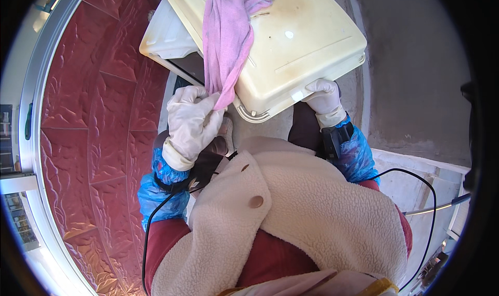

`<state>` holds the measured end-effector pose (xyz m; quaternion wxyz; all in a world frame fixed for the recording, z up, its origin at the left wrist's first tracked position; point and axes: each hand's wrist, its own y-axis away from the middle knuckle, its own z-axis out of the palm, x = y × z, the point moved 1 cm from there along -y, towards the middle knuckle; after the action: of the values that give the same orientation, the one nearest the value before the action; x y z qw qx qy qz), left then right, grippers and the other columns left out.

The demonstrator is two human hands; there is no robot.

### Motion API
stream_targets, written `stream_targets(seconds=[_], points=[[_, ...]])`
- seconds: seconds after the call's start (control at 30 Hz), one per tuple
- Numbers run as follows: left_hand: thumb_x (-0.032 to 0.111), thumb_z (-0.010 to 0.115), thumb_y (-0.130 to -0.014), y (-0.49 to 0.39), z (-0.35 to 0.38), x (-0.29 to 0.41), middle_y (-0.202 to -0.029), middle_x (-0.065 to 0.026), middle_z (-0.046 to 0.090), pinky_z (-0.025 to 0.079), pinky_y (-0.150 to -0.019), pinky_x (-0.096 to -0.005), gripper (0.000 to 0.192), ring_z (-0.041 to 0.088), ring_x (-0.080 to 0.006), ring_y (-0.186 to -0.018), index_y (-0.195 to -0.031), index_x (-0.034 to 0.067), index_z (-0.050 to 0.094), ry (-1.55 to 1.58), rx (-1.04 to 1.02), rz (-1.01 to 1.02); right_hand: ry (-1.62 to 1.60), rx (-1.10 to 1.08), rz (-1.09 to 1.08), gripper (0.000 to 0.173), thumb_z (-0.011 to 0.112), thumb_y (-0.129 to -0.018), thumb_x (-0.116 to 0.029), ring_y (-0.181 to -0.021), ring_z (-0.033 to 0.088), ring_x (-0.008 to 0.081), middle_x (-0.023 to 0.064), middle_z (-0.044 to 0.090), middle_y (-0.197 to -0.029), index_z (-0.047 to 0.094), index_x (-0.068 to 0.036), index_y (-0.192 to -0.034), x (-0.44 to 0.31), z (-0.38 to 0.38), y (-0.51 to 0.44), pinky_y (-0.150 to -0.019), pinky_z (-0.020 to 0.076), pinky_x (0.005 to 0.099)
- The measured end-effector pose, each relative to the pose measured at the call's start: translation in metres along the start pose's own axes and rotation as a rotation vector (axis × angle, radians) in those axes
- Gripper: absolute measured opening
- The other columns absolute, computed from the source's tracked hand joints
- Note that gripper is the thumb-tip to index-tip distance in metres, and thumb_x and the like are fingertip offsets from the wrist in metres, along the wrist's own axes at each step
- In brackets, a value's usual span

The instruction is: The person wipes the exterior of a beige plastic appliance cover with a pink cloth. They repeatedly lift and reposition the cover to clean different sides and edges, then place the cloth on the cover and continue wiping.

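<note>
In a white glove, my left hand [191,122] pinches the lower end of a pink cloth [226,42]. The cloth runs up from my fingers across the top of a yellowed plastic cover [308,30], whose surface has brown stains and a white spot. My right hand [325,99], also gloved, grips the cover's near edge with the thumb on the outer side; its other fingers are hidden beneath. The cover sits tilted over a white plastic part [169,32] with a dark opening, seen at its left.
A dark red embossed wall panel [89,101] in a metal frame [33,89] stands to my left. On the right is a grey-brown surface [421,81] with a pale border. Black cables [432,210] run from devices strapped on both wrists. My shoe [226,134] shows below the cover.
</note>
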<state>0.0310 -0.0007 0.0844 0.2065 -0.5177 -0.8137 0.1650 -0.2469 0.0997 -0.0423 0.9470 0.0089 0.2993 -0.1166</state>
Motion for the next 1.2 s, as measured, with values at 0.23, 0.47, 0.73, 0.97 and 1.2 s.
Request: stream_targets(seconds=[0.23,0.47,0.73,0.97,1.2], points=[[0.006,0.064,-0.074,-0.018,0.021,-0.009,-0.072,-0.0149,0.057,0.046,-0.064,-0.0440,0.022,0.058,-0.0347,-0.069,-0.096,0.004,0.066,0.034,0.114,-0.014,0.008,0.007,-0.002,0.050,0.061,-0.069,0.000,-0.106,0.062,0.0294,0.0164,0.064,-0.114,0.056,0.007,-0.118,-0.001,0.002,-0.001,-0.094,0.0484,0.0372],[0.010,0.063,-0.069,-0.004,0.023,-0.006,-0.071,-0.0087,0.053,0.045,-0.061,-0.0415,0.024,0.056,-0.0308,-0.067,-0.092,0.008,0.067,0.127,-0.090,0.208,-0.006,0.015,0.010,0.053,0.063,-0.068,-0.001,-0.104,0.062,0.0293,0.0169,0.064,-0.113,0.056,0.007,-0.119,-0.003,0.004,0.000,-0.092,0.0495,0.0368],[0.004,0.064,-0.065,-0.022,0.029,-0.022,-0.073,-0.0120,0.059,0.046,-0.065,-0.0409,0.023,0.058,-0.0318,-0.071,-0.088,0.003,0.064,0.230,0.088,0.305,0.015,0.025,-0.037,0.052,0.063,-0.069,-0.001,-0.104,0.062,0.0284,0.0154,0.064,-0.112,0.056,0.006,-0.119,-0.002,0.006,0.002,-0.093,0.0486,0.0362],[0.004,0.065,-0.068,-0.011,0.029,-0.021,-0.074,-0.0121,0.060,0.045,-0.065,-0.0422,0.022,0.058,-0.0326,-0.070,-0.089,0.002,0.064,0.097,0.130,0.012,0.054,0.018,0.013,0.046,0.063,-0.071,-0.001,-0.104,0.062,0.0264,0.0130,0.065,-0.111,0.058,0.004,-0.116,-0.001,0.002,0.002,-0.092,0.0480,0.0357],[0.005,0.065,-0.069,-0.003,0.035,-0.021,-0.072,-0.0108,0.058,0.044,-0.063,-0.0412,0.022,0.058,-0.0319,-0.069,-0.090,0.005,0.064,0.160,0.123,-0.005,-0.002,-0.012,0.032,0.045,0.063,-0.073,-0.002,-0.104,0.061,0.0268,0.0140,0.064,-0.112,0.058,0.004,-0.117,-0.003,0.003,0.002,-0.093,0.0476,0.0362]])
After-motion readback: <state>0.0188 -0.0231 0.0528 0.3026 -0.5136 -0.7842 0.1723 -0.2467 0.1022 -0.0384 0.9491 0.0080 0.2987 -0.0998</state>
